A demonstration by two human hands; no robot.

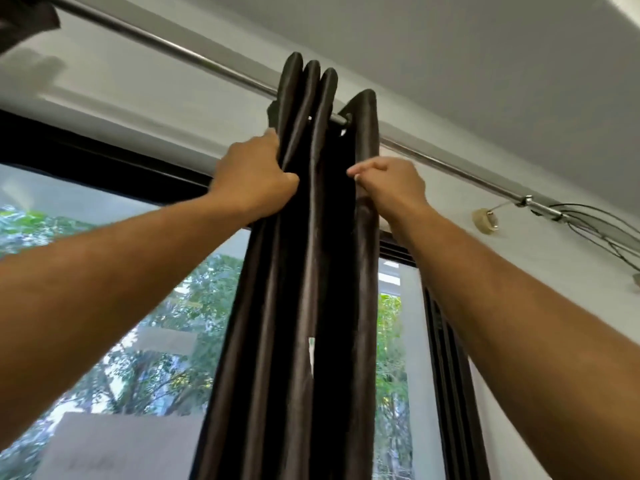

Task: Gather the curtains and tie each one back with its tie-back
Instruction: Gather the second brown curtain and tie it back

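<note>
A dark brown curtain [304,271] hangs in tight folds from a metal rod [194,58] that slopes across the top of the view. My left hand [252,174] grips the left folds just below the rod, fingers curled into the cloth. My right hand [391,183] pinches the rightmost fold at about the same height. Both arms reach up from the bottom corners. A corner of another dark curtain [27,19] shows at the top left. No tie-back is in view.
Behind the curtain is a window [138,323] with a black frame and trees outside. A rod bracket [486,220] is fixed to the white wall at right, with several thin cables [602,230] running off the rod's end.
</note>
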